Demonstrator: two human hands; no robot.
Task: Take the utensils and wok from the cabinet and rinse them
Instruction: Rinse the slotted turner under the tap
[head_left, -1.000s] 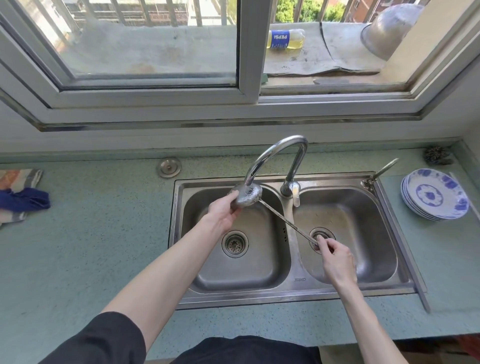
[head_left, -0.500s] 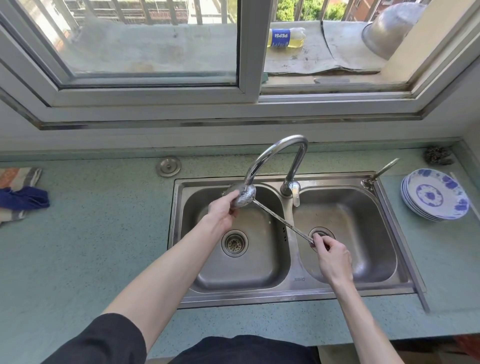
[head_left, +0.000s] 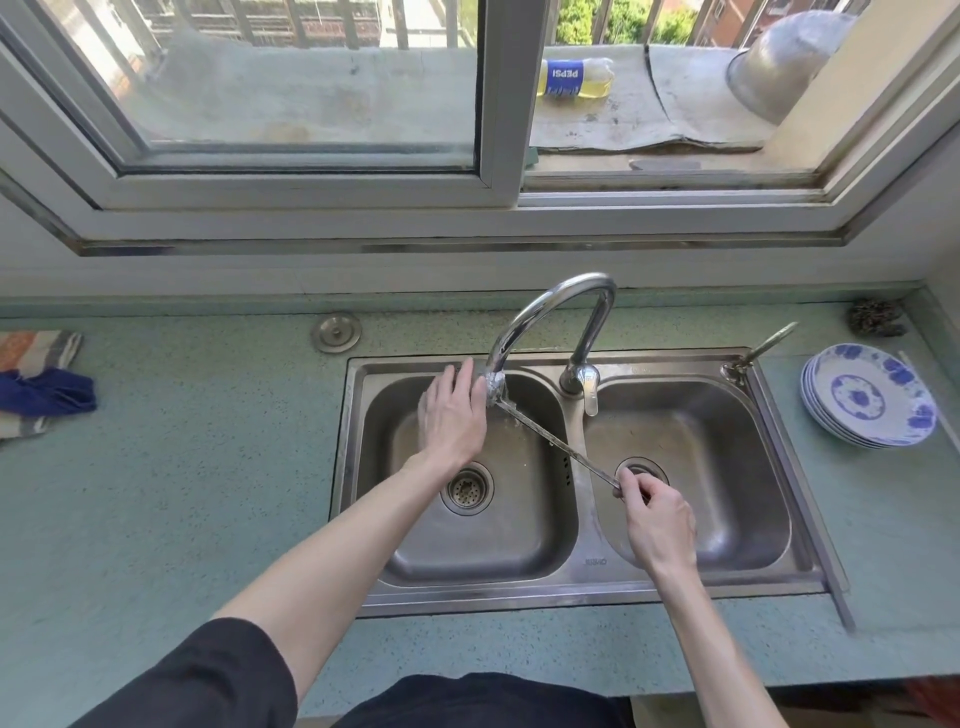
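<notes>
Ladle (head_left: 550, 439) under the faucet (head_left: 545, 312), bowl against flat left hand (head_left: 453, 415), handle pinched in right hand (head_left: 658, 525).

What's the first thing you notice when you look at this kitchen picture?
Right in the middle, two bare arms reach over a shiny double sink, rinsing a long metal ladle under the curved tap. The left hand rubs the ladle's bowl over the left basin while the right hand grips the handle's end over the right basin. On the counter to the right sits a stack of blue-and-white plates.
</notes>
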